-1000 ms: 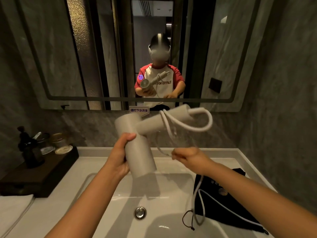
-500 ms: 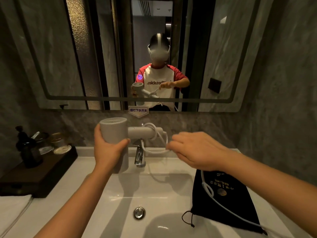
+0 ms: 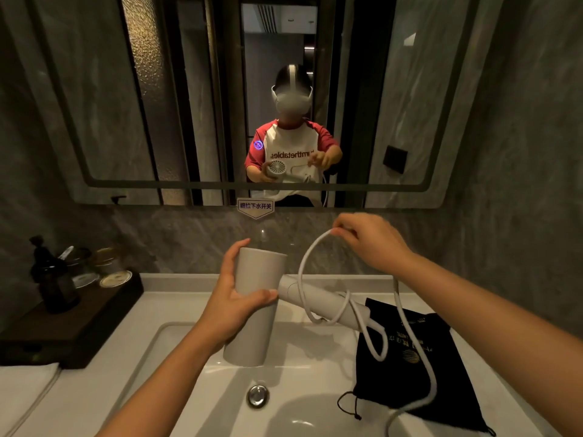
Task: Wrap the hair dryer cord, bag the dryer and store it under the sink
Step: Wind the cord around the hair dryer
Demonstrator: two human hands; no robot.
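A white sink [image 3: 176,342] sits in the table; above its basin the left hand [image 3: 233,305] grips the hair dryer [image 3: 252,310] by its barrel, handle pointing right; a black bag [image 3: 419,367] lies flat at the sink's right; the right hand [image 3: 369,241] pinches the white cord [image 3: 303,266], looped around the handle.
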